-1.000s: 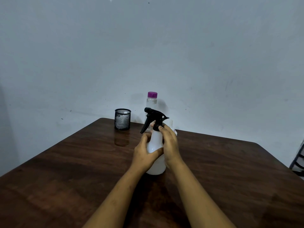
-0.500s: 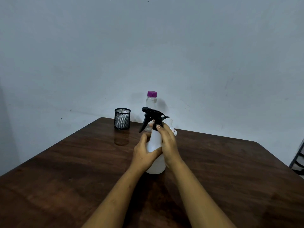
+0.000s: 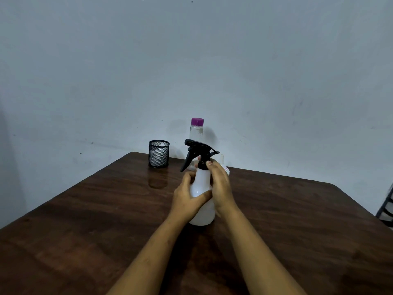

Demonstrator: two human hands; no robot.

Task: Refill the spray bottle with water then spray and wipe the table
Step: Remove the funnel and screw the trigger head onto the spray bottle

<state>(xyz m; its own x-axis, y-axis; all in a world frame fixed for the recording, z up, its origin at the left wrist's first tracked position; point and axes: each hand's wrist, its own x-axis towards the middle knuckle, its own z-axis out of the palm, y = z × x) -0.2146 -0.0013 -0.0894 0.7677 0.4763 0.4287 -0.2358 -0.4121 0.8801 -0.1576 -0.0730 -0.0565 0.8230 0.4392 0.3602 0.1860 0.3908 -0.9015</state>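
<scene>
A white spray bottle (image 3: pixel 202 184) with a black trigger head (image 3: pixel 197 151) stands upright mid-table. My left hand (image 3: pixel 187 199) wraps around its body from the left. My right hand (image 3: pixel 221 186) reaches up the right side, fingertips pinching the black collar under the trigger head. Behind it stands a clear water bottle (image 3: pixel 196 132) with a purple cap, close to the wall. The dark wooden table (image 3: pixel 85 220) carries everything.
A black mesh cup (image 3: pixel 159 153) with something white inside sits at the back left of the table. A small white item (image 3: pixel 225 168) peeks out behind my right hand. A dark chair frame (image 3: pixel 387 207) shows at the right edge.
The trigger head has turned a little, its nozzle swinging further left, while my right fingers shift on the collar. My left hand holds the bottle body steady.
</scene>
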